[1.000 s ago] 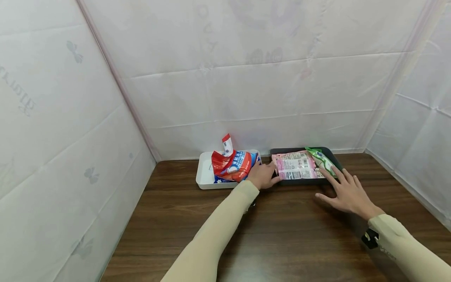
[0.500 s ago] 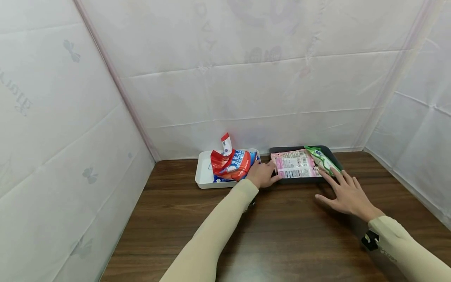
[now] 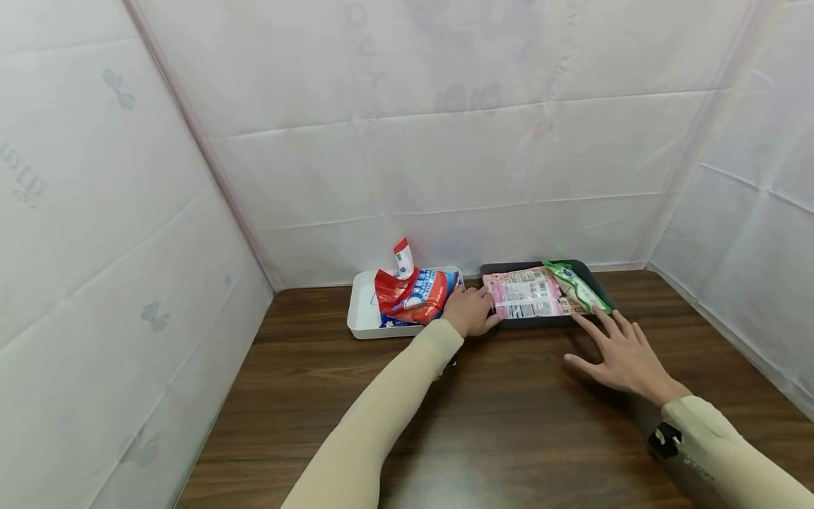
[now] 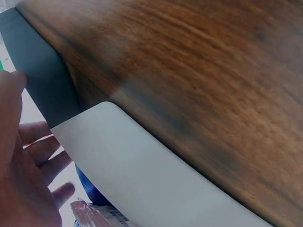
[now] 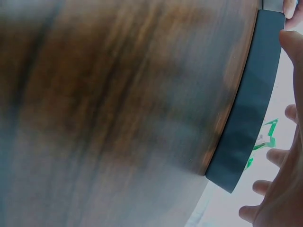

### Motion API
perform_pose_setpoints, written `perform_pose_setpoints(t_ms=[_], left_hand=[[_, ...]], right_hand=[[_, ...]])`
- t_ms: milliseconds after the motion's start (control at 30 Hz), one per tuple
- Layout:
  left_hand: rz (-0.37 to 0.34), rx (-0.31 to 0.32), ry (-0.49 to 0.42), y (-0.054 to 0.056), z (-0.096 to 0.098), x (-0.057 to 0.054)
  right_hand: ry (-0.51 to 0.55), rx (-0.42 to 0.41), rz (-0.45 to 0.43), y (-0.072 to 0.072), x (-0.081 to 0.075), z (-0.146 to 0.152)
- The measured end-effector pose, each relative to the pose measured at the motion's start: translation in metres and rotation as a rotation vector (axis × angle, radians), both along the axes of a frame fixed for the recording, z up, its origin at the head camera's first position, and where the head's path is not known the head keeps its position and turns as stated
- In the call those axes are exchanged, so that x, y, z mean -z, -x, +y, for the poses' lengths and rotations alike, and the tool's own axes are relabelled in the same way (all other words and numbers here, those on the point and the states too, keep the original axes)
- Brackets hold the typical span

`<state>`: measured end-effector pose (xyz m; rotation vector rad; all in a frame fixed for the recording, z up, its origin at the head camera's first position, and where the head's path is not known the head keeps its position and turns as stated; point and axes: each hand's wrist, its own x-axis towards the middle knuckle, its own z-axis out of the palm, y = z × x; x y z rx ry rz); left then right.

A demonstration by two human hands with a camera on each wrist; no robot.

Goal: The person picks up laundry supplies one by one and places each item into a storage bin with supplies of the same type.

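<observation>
In the head view, my left hand [image 3: 468,312] lies where a white tray [image 3: 359,331] and a dark grey tray [image 3: 540,322] stand side by side. Its fingers are loosely spread over the trays' neighbouring ends, beside a red and blue bag [image 3: 422,300] in the white one. The left wrist view shows these fingers [image 4: 57,165] apart along the rims. My right hand [image 3: 626,359] spreads its fingers at the front right of the dark tray, fingertips near a green and white packet [image 3: 579,288]. A pink packet [image 3: 526,294] lies in the same tray, left of the green one.
Both trays stand at the back of a brown wood-grain table [image 3: 509,424], close to a white sheet wall [image 3: 394,162]. More white sheeting [image 3: 127,283] closes off the left side and the right. The red and white top of a package [image 3: 403,259] sticks up behind the red bag.
The head view has shifted a little, so trays and hands appear slightly further left. Both hands keep nearly the same places by the trays.
</observation>
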<state>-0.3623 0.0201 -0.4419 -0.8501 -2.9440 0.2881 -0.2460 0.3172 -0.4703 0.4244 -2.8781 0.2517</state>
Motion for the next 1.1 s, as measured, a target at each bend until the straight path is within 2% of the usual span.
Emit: perform_pose_setpoints(t_ms=[200,467,600,767,1100], left_hand=[[0.099,0.007,0.049,-0.001,-0.008,0.004],[0.183,0.035,0.025,-0.013,-0.021,0.002],[0.189,0.036,-0.008,-0.021,-0.031,-0.001],[0.174,-0.016,-0.039,-0.035,-0.05,-0.005],[0.166,-0.073,-0.256,-0.063,-0.103,-0.013]], right_hand=[[0.008,-0.005,0.0,-0.001,0.0,-0.003],[0.018,-0.009,0.034,0.001,-0.001,-0.003],[0.027,-0.01,0.048,0.001,0.001,-0.004],[0.03,-0.012,0.064,0.0,0.005,-0.004],[0.034,0.044,0.048,-0.017,0.005,0.011]])
